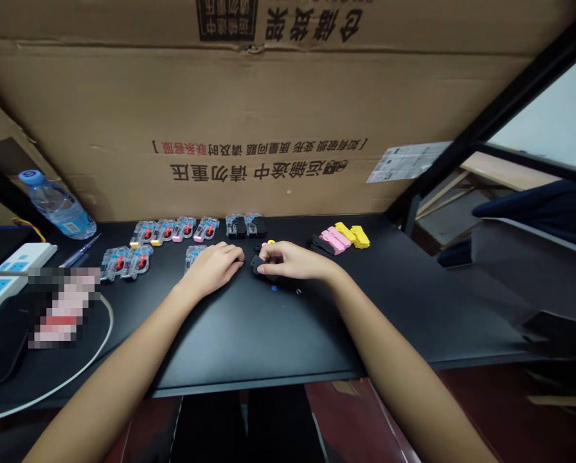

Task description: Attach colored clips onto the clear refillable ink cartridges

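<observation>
Black part held in the right hand, above the middle of the table.
The black part (258, 264) is gripped between the thumb and bent fingers of the right hand (288, 259), the wrist being angled inward. The left hand (215, 262) is placed just beside it, palm down with fingers curled; whether anything is held beneath cannot be told. One clear casing (191, 252) is partly covered by the left hand. Both forearms (124, 360) are extended forward and converge over the table (249, 341). A small blue piece (274, 288) is seen near the right hand; pink clips (336, 240) are laid farther right.
</observation>
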A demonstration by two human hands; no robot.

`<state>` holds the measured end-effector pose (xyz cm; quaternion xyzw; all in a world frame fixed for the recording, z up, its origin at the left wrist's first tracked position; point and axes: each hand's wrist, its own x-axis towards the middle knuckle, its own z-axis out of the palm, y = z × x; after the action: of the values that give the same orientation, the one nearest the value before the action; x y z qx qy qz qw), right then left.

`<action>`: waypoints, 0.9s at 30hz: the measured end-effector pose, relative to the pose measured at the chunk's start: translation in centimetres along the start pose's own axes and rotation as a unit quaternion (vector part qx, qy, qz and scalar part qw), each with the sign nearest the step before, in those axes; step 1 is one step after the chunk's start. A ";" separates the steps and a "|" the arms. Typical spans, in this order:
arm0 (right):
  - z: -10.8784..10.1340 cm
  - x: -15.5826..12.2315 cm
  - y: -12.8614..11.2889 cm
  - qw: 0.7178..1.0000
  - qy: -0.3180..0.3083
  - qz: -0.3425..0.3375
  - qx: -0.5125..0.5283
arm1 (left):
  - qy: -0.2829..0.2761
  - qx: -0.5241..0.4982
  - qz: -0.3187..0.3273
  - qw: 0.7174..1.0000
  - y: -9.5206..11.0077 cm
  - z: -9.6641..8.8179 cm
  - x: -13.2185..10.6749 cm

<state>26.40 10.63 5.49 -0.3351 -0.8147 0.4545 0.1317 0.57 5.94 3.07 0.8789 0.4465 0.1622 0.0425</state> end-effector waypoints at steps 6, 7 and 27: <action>0.4 0.7 0.8 0.995 0.058 0.024 0.073 | 0.006 0.017 -0.015 1.000 0.5 0.1 0.0; 0.5 0.9 0.8 0.994 0.071 0.024 0.077 | 0.004 0.023 -0.016 1.000 0.6 0.1 0.0; 3.3 2.0 -0.5 0.950 0.178 -0.029 0.256 | 0.100 -0.402 -0.166 0.895 0.6 0.3 0.7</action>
<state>22.99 9.65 3.88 -0.3416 -0.6440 0.5762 0.3695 1.53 6.23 3.05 0.6793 0.4847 0.4053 0.3734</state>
